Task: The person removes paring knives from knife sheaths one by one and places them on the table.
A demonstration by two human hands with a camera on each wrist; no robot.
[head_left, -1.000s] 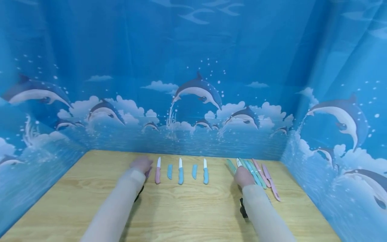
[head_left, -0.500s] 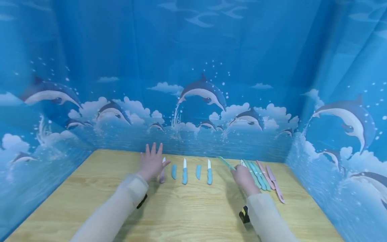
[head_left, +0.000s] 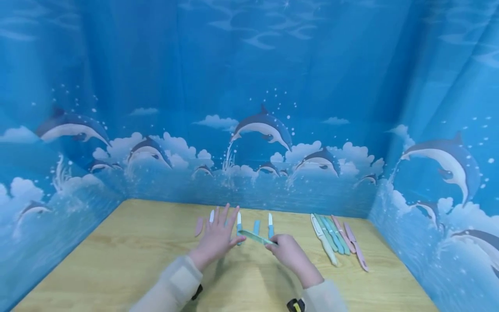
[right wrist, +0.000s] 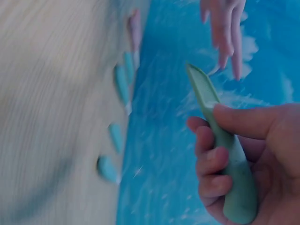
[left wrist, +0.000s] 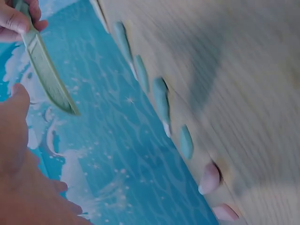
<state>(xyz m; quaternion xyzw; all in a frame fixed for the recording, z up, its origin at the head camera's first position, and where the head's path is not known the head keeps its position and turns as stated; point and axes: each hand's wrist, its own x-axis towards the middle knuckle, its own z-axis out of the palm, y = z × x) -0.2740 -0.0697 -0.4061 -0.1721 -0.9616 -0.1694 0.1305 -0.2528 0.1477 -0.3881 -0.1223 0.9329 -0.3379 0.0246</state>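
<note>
My right hand (head_left: 289, 253) grips a green knife (right wrist: 240, 183) by its handle, fingers curled round it and thumb along its top. A matching green sheath (left wrist: 49, 75) covers the blade and points left. My left hand (head_left: 216, 238) is raised over the table with fingers spread; its thumb is close to the sheath's tip, apart from it in the left wrist view. Behind the left hand lie a pink sheath (head_left: 199, 226) and a partly hidden pink knife (left wrist: 210, 178). Two blue knives (head_left: 270, 227) with bare blades and two blue sheaths (left wrist: 186, 142) continue the row.
At the table's right lies a fanned group: a whitish knife (head_left: 325, 242), several green and blue ones, and pink knives (head_left: 355, 247). A dolphin-print curtain (head_left: 249, 130) stands along the back and both sides of the wooden table (head_left: 117, 260).
My right hand has lifted the green knife from the group and brought it left to the middle. My left hand has let go of the pink sheath, spread its fingers and moved right.
</note>
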